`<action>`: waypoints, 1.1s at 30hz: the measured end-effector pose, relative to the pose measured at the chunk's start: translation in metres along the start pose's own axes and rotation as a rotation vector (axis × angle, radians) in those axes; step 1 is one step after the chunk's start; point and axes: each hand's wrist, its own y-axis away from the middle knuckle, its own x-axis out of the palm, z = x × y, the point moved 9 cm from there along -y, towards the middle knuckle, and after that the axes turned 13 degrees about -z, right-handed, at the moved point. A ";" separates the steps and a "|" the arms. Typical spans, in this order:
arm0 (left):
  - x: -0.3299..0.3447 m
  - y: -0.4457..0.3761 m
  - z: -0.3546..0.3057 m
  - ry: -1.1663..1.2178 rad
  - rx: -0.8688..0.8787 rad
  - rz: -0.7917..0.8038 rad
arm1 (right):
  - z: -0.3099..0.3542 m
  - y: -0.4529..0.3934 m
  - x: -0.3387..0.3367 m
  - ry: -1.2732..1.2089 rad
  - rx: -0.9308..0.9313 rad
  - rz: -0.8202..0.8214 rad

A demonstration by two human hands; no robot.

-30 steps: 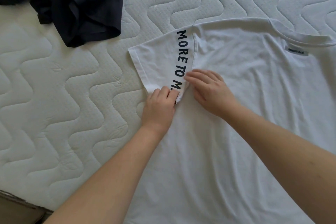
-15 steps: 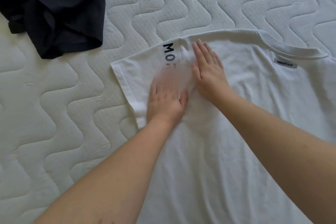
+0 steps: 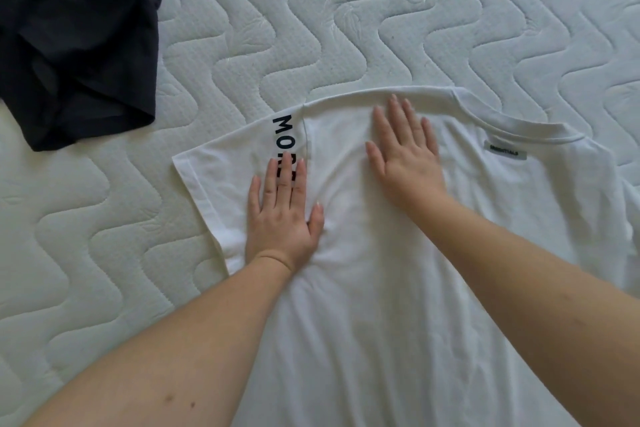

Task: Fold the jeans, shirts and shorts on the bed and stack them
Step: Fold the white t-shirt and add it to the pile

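Note:
A white T-shirt (image 3: 398, 305) lies spread flat on the bed, collar and a small grey label (image 3: 505, 151) toward the upper right. Black letters "MOR" run down its left sleeve (image 3: 225, 180). My left hand (image 3: 282, 215) lies flat on that sleeve with straight fingers, covering the lower letters. Palm down, my right hand (image 3: 403, 152) presses on the shoulder area just below the top edge, fingers spread. A crumpled dark navy garment (image 3: 76, 38) sits at the upper left, apart from the shirt.
The white quilted mattress (image 3: 346, 21) with a wavy stitch pattern fills the view around the clothes. The shirt's right side runs out of the frame at the right edge.
My left hand went from pinching the sleeve's lower corner to lying flat on the sleeve. My right hand slid up and right across the shoulder, flattening the fabric.

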 end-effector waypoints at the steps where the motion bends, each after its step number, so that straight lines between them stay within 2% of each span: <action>1: 0.001 0.000 0.000 -0.008 0.003 -0.002 | -0.013 0.006 0.000 0.016 0.036 -0.005; 16: 0.009 0.000 0.001 -0.021 0.057 -0.062 | -0.023 0.008 0.018 0.005 0.033 -0.053; 22: 0.009 -0.002 -0.001 -0.030 0.046 -0.034 | -0.024 0.006 0.017 0.012 0.032 -0.060; 28: 0.007 -0.002 0.001 -0.073 -0.006 0.160 | -0.028 0.004 0.020 -0.033 0.039 0.076; 31: 0.011 -0.009 0.007 -0.041 -0.034 0.390 | -0.026 -0.001 0.014 -0.112 0.036 0.201; 33: 0.007 -0.014 0.010 -0.067 -0.050 0.551 | -0.026 0.015 0.001 -0.178 0.091 0.199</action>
